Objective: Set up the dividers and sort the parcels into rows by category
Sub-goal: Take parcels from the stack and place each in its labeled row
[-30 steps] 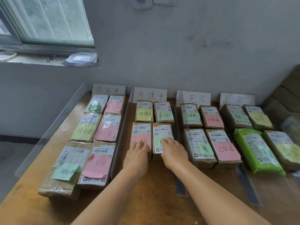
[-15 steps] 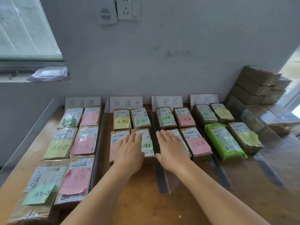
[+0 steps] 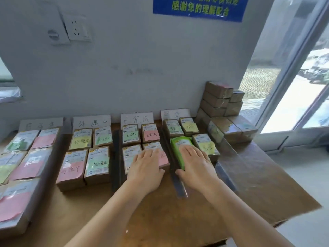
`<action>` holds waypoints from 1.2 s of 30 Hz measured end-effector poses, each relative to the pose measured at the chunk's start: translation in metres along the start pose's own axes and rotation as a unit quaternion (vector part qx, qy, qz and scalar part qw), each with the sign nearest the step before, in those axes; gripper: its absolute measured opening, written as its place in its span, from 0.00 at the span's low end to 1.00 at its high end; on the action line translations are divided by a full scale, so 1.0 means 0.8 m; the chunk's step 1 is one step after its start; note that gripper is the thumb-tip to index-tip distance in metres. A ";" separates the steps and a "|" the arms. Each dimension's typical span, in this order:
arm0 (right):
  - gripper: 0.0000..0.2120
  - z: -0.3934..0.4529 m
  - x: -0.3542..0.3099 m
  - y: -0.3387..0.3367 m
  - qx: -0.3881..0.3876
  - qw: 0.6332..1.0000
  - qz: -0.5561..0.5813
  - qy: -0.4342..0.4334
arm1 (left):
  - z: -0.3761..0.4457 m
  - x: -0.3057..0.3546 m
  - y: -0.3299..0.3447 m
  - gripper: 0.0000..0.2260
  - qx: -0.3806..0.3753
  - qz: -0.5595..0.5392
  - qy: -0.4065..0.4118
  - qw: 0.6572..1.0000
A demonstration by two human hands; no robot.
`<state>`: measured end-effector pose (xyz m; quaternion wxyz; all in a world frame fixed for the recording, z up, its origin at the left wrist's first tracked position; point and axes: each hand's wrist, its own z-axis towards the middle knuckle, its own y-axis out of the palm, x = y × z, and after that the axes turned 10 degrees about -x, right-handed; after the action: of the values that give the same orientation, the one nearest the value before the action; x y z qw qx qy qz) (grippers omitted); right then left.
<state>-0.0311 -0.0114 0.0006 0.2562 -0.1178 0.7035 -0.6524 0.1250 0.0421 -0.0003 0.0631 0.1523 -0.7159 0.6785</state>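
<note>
Brown kraft parcels sit in four rows on the wooden table [image 3: 160, 220], w/ clear acrylic dividers between rows; dividers are hard to make out, mostly glare and dark base strips, e.g. the one [image 3: 179, 177] between the hands. Leftmost row is cut off by the frame edge and blurred; its sign [image 3: 41, 124] can't be read. Next sign [image 3: 91, 122] reads 处理中, third sign [image 3: 137, 119] 已完成, fourth sign [image 3: 175, 114] too faint to read. Left hand [image 3: 146, 168] lies flat, fingers straight and together, on the front pink-note parcel [image 3: 164, 158] of the 已完成 row, hiding its note. Right hand [image 3: 195, 163] lies flat, fingers slightly spread, on the green mailer [image 3: 179, 145] in the fourth row. Blue wall poster [image 3: 199, 8] is cropped at top; the yellow line 感谢您的理解配合 is legible.
</note>
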 end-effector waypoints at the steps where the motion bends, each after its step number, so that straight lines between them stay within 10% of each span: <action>1: 0.37 -0.010 0.020 -0.007 0.007 1.000 0.000 0.004 | 0.001 0.022 0.005 0.31 -0.002 -0.003 0.006 1.000; 15: 0.35 -0.073 0.240 -0.085 0.031 0.998 0.021 0.047 | 0.056 0.239 0.040 0.32 0.018 0.002 0.071 0.997; 36: 0.33 0.089 0.392 -0.135 0.023 0.992 0.069 0.105 | 0.303 0.313 0.031 0.31 0.001 -0.089 0.090 0.992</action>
<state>-0.2764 -0.2427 0.0401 0.2278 0.0064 0.7180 -0.6577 -0.0914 -0.2308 0.0330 0.1873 0.1534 -0.6905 0.6816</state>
